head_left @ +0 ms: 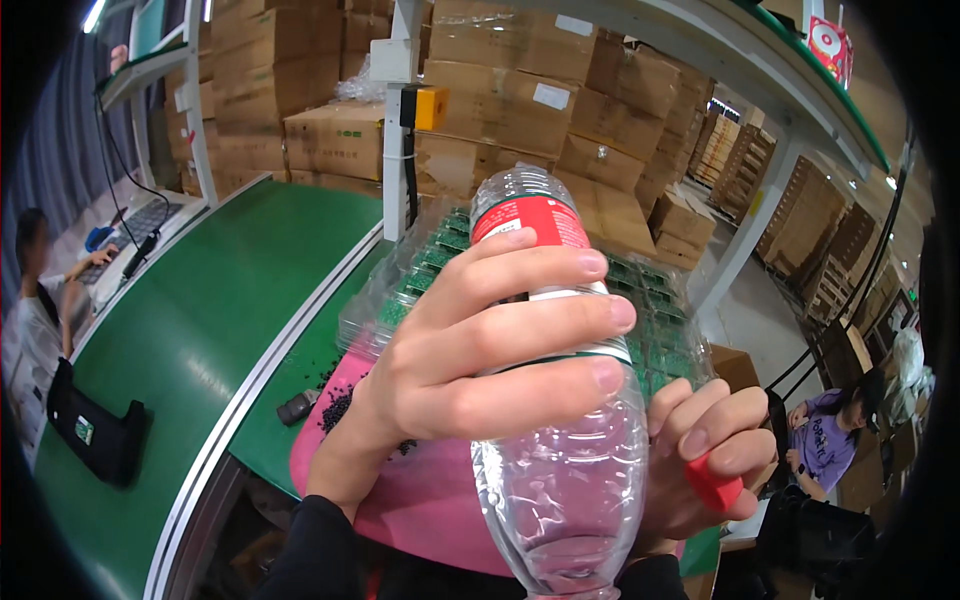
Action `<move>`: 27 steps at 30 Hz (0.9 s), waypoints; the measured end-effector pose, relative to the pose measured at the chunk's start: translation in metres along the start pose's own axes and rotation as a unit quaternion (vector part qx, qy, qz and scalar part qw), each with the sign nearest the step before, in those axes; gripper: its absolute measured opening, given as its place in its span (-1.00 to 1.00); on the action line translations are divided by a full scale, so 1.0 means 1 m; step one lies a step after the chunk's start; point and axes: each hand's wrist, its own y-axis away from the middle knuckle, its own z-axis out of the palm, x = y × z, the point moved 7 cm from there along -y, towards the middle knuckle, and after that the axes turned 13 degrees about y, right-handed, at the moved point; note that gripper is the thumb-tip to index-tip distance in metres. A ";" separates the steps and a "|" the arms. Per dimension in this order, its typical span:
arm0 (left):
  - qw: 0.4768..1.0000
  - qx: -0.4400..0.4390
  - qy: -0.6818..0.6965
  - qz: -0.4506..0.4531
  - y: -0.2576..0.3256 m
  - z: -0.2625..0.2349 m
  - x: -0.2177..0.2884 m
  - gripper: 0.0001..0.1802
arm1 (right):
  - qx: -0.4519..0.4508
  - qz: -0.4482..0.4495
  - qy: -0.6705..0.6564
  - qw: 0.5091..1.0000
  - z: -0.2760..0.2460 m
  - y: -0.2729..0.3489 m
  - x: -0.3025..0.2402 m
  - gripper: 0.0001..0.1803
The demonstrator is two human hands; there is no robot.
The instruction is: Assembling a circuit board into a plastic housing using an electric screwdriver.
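A clear plastic bottle [565, 490] with a red and white label fills the middle of the view. It is tilted, its base away from me and its neck toward me at the lower edge. My left hand [480, 350] is wrapped around its labelled part. Pinched in the fingers of my right hand [715, 430], beside the bottle, is a red bottle cap [713, 487]. Beneath both hands lies a pink mat [440, 510], partly hidden. Small black parts [337, 410] are heaped at its left. Behind the bottle are clear plastic trays [365, 325] with green circuit boards.
To the left runs a green conveyor belt [250, 270] carrying a black plastic housing [95, 430]. A dark short cylinder [297, 407] lies beside the mat. White posts [745, 225] hold a shelf overhead. Stacked cartons [500, 100] stand behind. Other people sit at far left and lower right.
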 end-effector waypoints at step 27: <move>0.997 -0.017 -0.042 -0.061 -0.009 -0.007 -0.004 -0.37 | 0.059 0.038 -0.252 0.965 0.035 0.013 0.008 -0.64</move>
